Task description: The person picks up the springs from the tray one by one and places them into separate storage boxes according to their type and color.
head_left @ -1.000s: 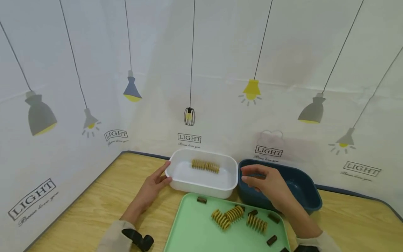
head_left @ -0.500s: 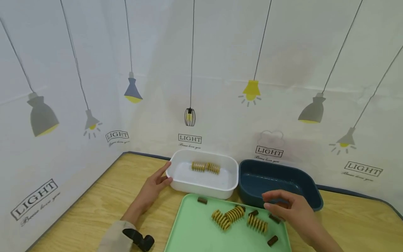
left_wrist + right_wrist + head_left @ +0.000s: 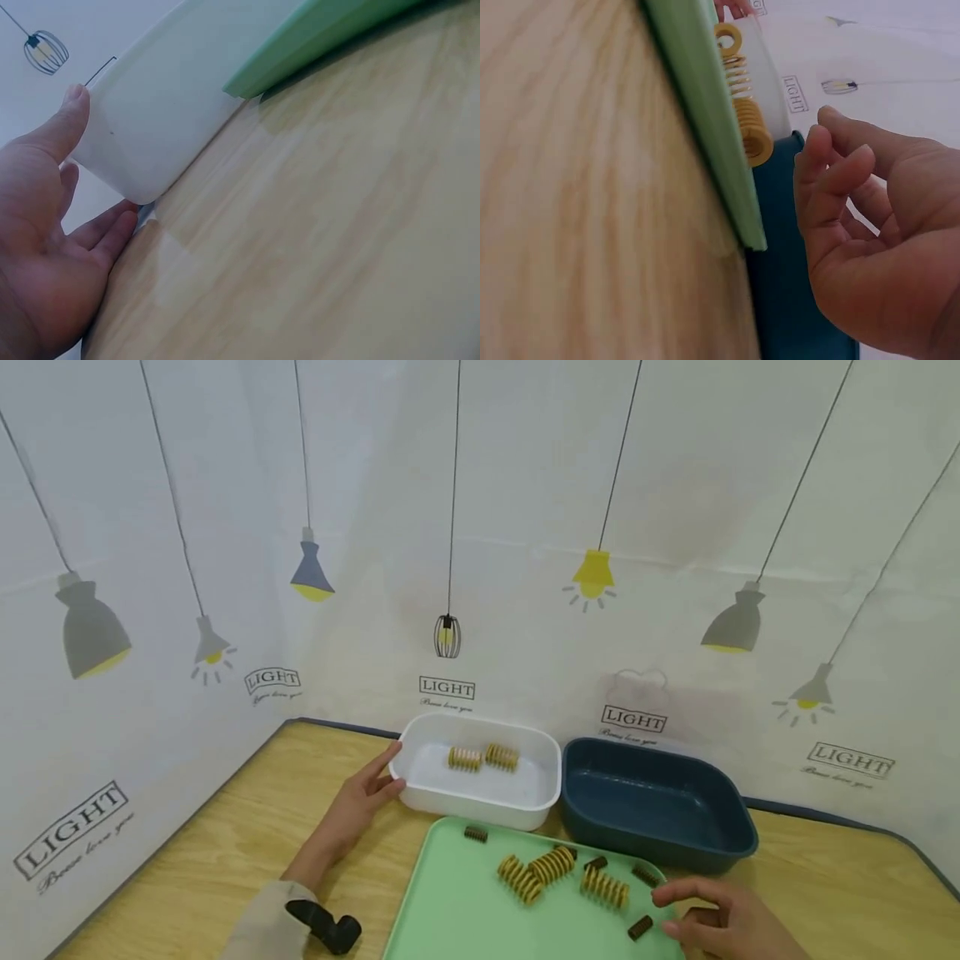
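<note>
My left hand [image 3: 356, 806] rests its fingertips and thumb against the left end of a white plastic bin [image 3: 480, 802]. In the left wrist view, the thumb and fingers lie straight along the outside of the bin. Two yellow coil springs [image 3: 502, 757] lie inside it. A light green tray [image 3: 450, 910] in front bears several yellow coil springs [image 3: 605, 889] and several small dark springs [image 3: 641, 928]. Over the tray's right edge hovers my right hand [image 3: 738, 922], fingers loosely bent and holding nothing. Its fingertips are near two small dark springs.
A dark blue bin [image 3: 660, 839] stands right of the white bin, behind the tray, with nothing seen in it. The wooden table [image 3: 187, 868] meets a white wall covering [image 3: 517, 610] printed with lamps.
My right hand has moved from above the blue bin toward me, down to the tray's right edge. In the white bin, the two springs lie slightly farther apart. My left hand stays put.
</note>
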The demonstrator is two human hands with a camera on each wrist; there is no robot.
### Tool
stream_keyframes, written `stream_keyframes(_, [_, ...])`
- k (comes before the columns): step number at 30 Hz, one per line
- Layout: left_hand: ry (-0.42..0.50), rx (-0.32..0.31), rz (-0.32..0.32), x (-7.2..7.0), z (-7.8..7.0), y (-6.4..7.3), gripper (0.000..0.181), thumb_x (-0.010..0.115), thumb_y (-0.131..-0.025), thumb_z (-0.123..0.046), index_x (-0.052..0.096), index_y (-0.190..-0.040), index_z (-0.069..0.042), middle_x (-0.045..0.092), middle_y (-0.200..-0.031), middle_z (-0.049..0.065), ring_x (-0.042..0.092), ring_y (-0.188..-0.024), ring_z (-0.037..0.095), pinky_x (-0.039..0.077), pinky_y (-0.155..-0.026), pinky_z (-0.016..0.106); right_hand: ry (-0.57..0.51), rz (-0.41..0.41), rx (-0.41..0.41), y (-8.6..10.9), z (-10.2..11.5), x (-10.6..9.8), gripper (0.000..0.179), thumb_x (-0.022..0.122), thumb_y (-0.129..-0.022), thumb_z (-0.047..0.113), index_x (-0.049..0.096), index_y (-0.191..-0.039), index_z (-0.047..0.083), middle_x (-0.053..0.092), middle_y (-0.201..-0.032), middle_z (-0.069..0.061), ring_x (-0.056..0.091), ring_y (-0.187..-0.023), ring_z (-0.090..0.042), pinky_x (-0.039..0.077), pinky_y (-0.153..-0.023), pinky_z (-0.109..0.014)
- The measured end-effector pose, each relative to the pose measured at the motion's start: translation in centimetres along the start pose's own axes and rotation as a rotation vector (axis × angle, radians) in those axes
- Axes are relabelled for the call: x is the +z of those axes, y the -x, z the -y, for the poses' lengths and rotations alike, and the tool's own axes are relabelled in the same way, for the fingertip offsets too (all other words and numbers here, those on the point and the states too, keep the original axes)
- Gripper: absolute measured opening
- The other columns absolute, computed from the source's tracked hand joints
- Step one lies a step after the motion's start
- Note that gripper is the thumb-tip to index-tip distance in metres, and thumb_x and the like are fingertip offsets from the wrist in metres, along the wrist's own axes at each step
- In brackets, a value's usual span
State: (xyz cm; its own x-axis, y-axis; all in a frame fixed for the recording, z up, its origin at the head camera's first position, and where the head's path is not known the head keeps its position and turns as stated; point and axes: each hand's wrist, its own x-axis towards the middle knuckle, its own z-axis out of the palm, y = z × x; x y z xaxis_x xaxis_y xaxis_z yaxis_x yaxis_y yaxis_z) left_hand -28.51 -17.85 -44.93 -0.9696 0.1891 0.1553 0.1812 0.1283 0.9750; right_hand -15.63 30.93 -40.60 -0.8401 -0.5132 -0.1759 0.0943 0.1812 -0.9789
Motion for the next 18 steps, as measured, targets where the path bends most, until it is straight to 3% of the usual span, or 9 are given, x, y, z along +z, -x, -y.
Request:
stream_keyframes(1, [-0.002,0.002,-0.003,0.0,-0.1,0.0,0.064,0.061,-0.094,-0.028,0.032,-0.151,-0.029,0.022,-0.155,-0.009,0.04,-0.132,0.027,0.033,-0.107,0.041,-0.03,0.013,0.006,0.1,-0.3,-0.2,0.031,0.05,-0.1,0.007,0.054,-0.129,-0.004,0.061,-0.115,-0.009,0.039,-0.054,-0.02,0.035,-0.046,-0.037])
stream_keyframes(4, [-0.003,0.006,-0.005,-0.1,-0.3,-0.1,0.064,0.062,-0.094,-0.029,0.032,-0.15,-0.029,0.022,-0.155,-0.009,0.041,-0.132,0.027,0.033,-0.107,0.041,-0.065,0.015,0.045,0.0,-0.7,-0.4,0.033,0.052,-0.099,0.007,0.052,-0.13,-0.005,0.059,-0.086,-0.004,0.035,-0.053,-0.019,0.031,-0.045,-0.036])
stream_keyframes(8, [-0.003,-0.002,0.004,0.0,-0.1,0.1,0.064,0.061,-0.095,-0.029,0.031,-0.151,-0.028,0.021,-0.156,-0.009,0.041,-0.131,0.027,0.033,-0.107,0.04,-0.053,0.029,0.075,-0.1,-0.9,-0.5,0.034,0.055,-0.097,0.007,0.052,-0.129,-0.005,0.036,-0.06,0.001,0.029,-0.05,-0.02,0.026,-0.044,-0.036])
stream_keyframes(13, [-0.017,-0.003,-0.004,0.1,0.2,0.2,0.062,0.059,-0.096,-0.027,0.031,-0.151,-0.03,0.02,-0.156,-0.009,0.041,-0.131,0.028,0.033,-0.107,0.042,0.052,0.065,0.027,-0.3,-1.3,-0.8,0.034,0.055,-0.097,0.007,0.054,-0.128,-0.006,0.028,-0.055,-0.002,0.02,-0.046,-0.028,0.024,-0.041,-0.036])
stream_keyframes(18, [-0.016,-0.006,0.002,0.2,0.2,0.2,0.062,0.06,-0.096,-0.029,0.031,-0.151,-0.029,0.02,-0.156,-0.007,0.041,-0.132,0.029,0.032,-0.108,0.043,0.078,0.073,0.019,-0.2,-1.8,-1.0,0.034,0.057,-0.096,0.007,0.055,-0.127,-0.006,0.04,-0.058,0.007,0.031,-0.047,-0.013,0.031,-0.043,-0.028])
